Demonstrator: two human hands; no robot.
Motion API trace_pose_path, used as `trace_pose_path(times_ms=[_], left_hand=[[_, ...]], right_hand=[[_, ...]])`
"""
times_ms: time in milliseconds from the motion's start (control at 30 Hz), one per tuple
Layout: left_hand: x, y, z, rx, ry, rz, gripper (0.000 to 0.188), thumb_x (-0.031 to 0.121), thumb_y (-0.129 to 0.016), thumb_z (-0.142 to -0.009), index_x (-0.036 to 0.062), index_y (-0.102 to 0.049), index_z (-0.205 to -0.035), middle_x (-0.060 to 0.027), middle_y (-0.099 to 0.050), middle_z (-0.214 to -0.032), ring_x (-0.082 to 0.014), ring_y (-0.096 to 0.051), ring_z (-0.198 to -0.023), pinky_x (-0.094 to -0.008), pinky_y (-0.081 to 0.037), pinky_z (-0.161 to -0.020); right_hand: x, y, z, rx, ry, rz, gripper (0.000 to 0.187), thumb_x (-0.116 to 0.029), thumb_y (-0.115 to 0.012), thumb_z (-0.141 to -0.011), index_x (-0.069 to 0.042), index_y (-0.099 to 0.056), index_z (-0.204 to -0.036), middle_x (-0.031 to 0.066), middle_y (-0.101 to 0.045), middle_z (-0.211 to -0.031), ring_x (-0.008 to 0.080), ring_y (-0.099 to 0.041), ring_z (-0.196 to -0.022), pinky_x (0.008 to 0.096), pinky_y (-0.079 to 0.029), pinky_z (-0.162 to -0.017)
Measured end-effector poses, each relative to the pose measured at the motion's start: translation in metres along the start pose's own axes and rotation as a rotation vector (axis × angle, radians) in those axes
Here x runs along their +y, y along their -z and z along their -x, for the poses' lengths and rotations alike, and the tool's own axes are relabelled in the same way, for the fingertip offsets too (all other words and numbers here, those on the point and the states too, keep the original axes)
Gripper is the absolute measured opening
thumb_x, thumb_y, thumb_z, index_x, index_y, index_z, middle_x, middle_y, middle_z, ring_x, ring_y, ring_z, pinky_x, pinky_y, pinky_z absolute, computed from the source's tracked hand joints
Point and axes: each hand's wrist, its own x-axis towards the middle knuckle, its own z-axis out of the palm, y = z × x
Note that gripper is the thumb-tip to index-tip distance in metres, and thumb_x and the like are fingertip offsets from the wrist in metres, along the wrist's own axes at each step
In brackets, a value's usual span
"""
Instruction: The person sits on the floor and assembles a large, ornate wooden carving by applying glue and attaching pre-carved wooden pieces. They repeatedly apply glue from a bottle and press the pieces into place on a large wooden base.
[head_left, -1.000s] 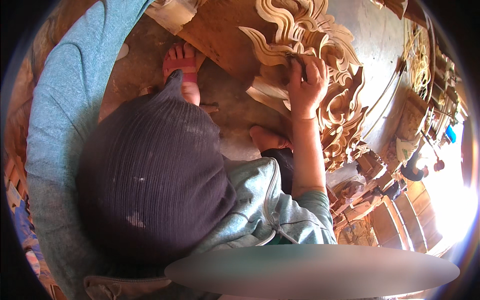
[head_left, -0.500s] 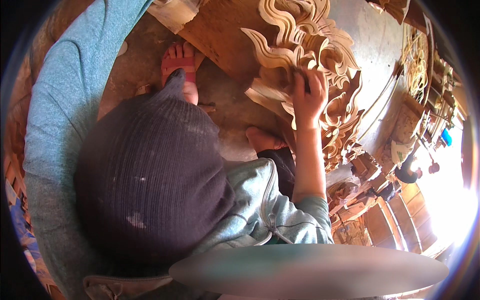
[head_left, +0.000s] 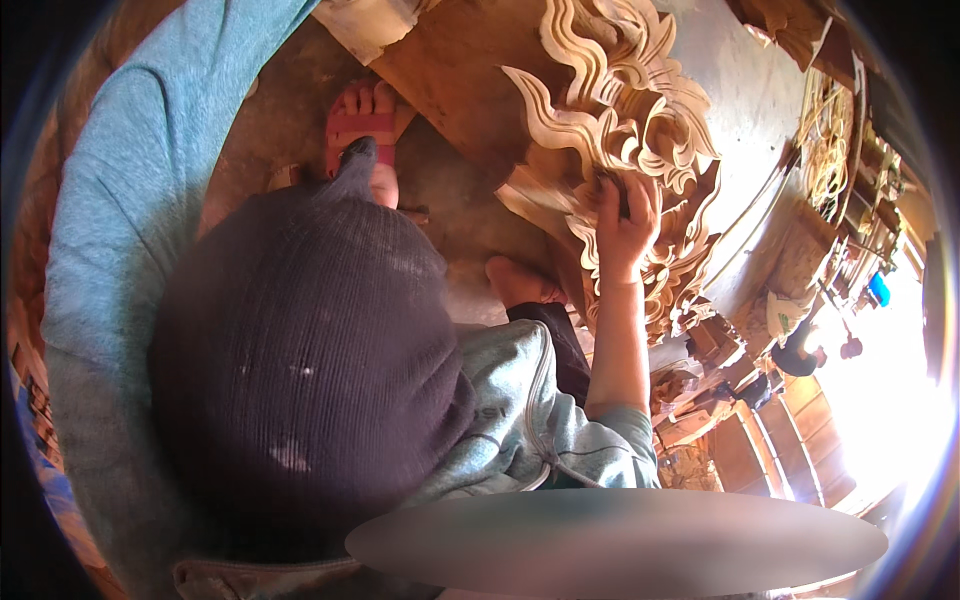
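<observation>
A pale carved wooden panel (head_left: 570,125) with curling leaf-like scrolls stands in front of me, right of the middle. My right hand (head_left: 628,225) rests on its carved face, the fingers bent and pressed down among the scrolls. A dark patch shows between thumb and fingers; whether they pinch a small thing there is hidden. On the left, my left arm in a teal sleeve (head_left: 130,200) reaches up past the top edge, so the left hand is out of sight.
Rounded dark ribbed fabric (head_left: 310,350) fills the middle left. Beyond it is a foot in a red sandal (head_left: 360,125); a bare foot (head_left: 520,280) rests below the panel. Wood pieces (head_left: 715,340) and a yellowish coil (head_left: 825,130) lie at the right, near bright light.
My right hand has slid a little toward me over the carving, its fingers still bent. The whole view has shifted slightly.
</observation>
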Motion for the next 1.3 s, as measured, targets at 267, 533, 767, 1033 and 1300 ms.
trace_pose_path(times_ms=[267, 533, 767, 1033, 1300], left_hand=[[0.001, -0.004, -0.001, -0.001, 0.003, 0.006, 0.032, 0.023, -0.058, -0.088, 0.0057, -0.057, -0.115, -0.0106, -0.063, -0.113, -0.0269, -0.059, -0.107, -0.0410, -0.049, -0.088], [0.004, -0.004, 0.003, -0.005, 0.015, 0.004, 0.030, 0.021, -0.057, -0.087, 0.0059, -0.057, -0.113, -0.0100, -0.063, -0.111, -0.0261, -0.060, -0.105, -0.0404, -0.050, -0.087], [0.004, -0.005, 0.007, -0.009, 0.015, -0.009, 0.029, 0.019, -0.057, -0.087, 0.0060, -0.057, -0.112, -0.0096, -0.064, -0.110, -0.0254, -0.060, -0.104, -0.0399, -0.051, -0.086], [0.006, -0.008, 0.009, -0.008, 0.016, -0.017, 0.027, 0.018, -0.056, -0.087, 0.0061, -0.058, -0.111, -0.0090, -0.065, -0.108, -0.0247, -0.061, -0.103, -0.0393, -0.052, -0.084], [0.005, -0.011, 0.016, -0.025, 0.027, -0.032, 0.025, 0.016, -0.055, -0.087, 0.0065, -0.058, -0.110, -0.0086, -0.065, -0.108, -0.0242, -0.062, -0.102, -0.0389, -0.053, -0.083]], right_hand=[[-0.027, -0.015, -0.041, 0.040, 0.054, -0.010, 0.016, -0.001, -0.069, -0.078, -0.003, -0.066, -0.094, 0.0116, -0.064, -0.090, 0.0284, -0.061, -0.086, 0.0385, -0.049, -0.079], [0.003, -0.002, -0.009, -0.008, 0.016, -0.017, 0.016, 0.002, -0.067, -0.079, -0.001, -0.066, -0.095, 0.0113, -0.065, -0.090, 0.0276, -0.062, -0.083, 0.0362, -0.049, -0.077], [-0.006, -0.005, -0.024, -0.032, 0.040, -0.048, 0.015, 0.001, -0.067, -0.079, -0.002, -0.067, -0.094, 0.0106, -0.064, -0.089, 0.0277, -0.061, -0.083, 0.0358, -0.049, -0.077], [-0.019, -0.013, -0.037, 0.020, 0.085, 0.039, 0.015, 0.000, -0.068, -0.080, -0.003, -0.067, -0.094, 0.0113, -0.064, -0.088, 0.0285, -0.061, -0.084, 0.0369, -0.049, -0.077], [0.008, 0.008, 0.017, -0.006, -0.020, 0.100, 0.022, -0.001, -0.069, -0.081, -0.001, -0.069, -0.102, 0.0127, -0.066, -0.098, 0.0295, -0.062, -0.089, 0.0384, -0.049, -0.083]])
